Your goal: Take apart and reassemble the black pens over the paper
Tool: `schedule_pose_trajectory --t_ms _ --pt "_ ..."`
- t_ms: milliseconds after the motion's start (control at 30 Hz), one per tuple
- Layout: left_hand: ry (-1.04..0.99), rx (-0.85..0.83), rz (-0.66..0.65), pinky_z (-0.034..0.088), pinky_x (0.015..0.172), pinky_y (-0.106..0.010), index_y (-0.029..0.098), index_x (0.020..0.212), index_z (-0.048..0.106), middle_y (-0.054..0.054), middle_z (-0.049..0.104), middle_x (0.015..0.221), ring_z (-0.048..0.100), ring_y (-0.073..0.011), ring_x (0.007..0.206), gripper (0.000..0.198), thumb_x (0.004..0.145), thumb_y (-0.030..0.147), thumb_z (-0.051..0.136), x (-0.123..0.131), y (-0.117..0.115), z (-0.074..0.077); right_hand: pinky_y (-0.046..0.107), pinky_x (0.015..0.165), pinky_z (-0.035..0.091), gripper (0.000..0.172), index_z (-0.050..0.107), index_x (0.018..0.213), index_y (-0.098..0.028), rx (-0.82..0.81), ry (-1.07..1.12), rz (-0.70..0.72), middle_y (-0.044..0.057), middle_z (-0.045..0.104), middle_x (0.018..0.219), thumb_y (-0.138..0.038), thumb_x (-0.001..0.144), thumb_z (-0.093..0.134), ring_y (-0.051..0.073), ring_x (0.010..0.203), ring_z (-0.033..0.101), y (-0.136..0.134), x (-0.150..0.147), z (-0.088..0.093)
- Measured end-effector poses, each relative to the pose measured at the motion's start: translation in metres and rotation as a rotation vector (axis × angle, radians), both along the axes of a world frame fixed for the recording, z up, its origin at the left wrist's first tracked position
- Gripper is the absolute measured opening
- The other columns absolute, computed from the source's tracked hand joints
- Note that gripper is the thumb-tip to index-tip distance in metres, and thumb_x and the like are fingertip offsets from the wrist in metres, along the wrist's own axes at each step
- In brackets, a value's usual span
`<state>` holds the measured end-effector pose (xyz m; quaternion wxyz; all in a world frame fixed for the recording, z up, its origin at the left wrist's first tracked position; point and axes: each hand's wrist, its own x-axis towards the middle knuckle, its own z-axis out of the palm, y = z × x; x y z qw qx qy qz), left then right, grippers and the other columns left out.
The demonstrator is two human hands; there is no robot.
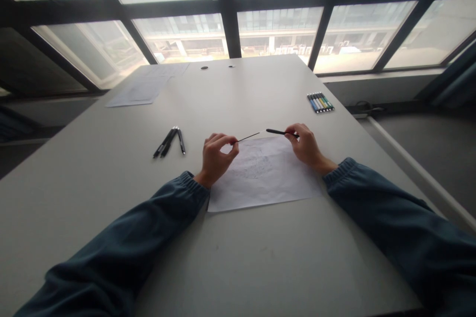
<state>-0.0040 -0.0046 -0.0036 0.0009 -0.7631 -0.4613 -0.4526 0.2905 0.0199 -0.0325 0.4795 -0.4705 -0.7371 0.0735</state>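
Observation:
Between thumb and forefinger, my left hand (218, 156) pinches a thin dark pen refill (248, 137), which points right and has a pale end. My right hand (305, 144) grips a black pen barrel (275, 132) that points left. A small gap separates the refill's tip from the barrel's end. Both are held above the far edge of a white sheet of paper (275, 183) that bears faint scribbled marks. To the left of my left hand lie several black pens (169, 142) on the white table.
A row of coloured pens or refills (320, 102) lies near the table's right edge. More sheets of paper (137, 90) rest at the far left. Two round holes (204, 68) sit at the table's far end, before large windows (282, 29).

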Motion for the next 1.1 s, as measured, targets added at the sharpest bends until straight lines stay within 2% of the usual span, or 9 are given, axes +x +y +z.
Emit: schedule_pose_trajectory --t_ms 400,700,1100 --pt "0.083 0.002 -0.020 0.046 0.084 -0.036 0.023 0.082 0.071 0.000 0.072 0.081 0.063 -0.0188 0.084 0.007 0.087 0.021 0.067 -0.001 0.002 -0.005 0.043 0.083 0.046 0.004 0.065 0.089 -0.022 0.025 -0.114 0.016 0.007 0.067 0.087 -0.020 0.092 0.064 0.027 0.090 0.058 -0.002 0.000 0.002" --pt "0.171 0.006 -0.104 0.044 0.084 -0.038 0.024 0.085 0.071 0.000 0.073 0.085 0.063 -0.0196 0.085 0.006 0.088 0.020 0.067 -0.001 0.001 -0.004 0.044 0.088 0.043 0.013 0.069 0.105 -0.025 0.089 -0.247 0.165 0.008 0.070 0.099 -0.023 0.097 0.059 0.027 0.098 0.058 -0.012 -0.007 0.007" --pt "0.173 -0.018 -0.157 0.046 0.085 -0.037 0.024 0.085 0.072 0.000 0.073 0.084 0.063 -0.0184 0.085 0.007 0.088 0.021 0.067 0.002 0.000 -0.003 0.043 0.087 0.042 0.016 0.071 0.102 -0.026 0.094 -0.278 0.230 0.007 0.071 0.097 -0.025 0.100 0.056 0.025 0.096 0.058 -0.024 -0.016 0.013"
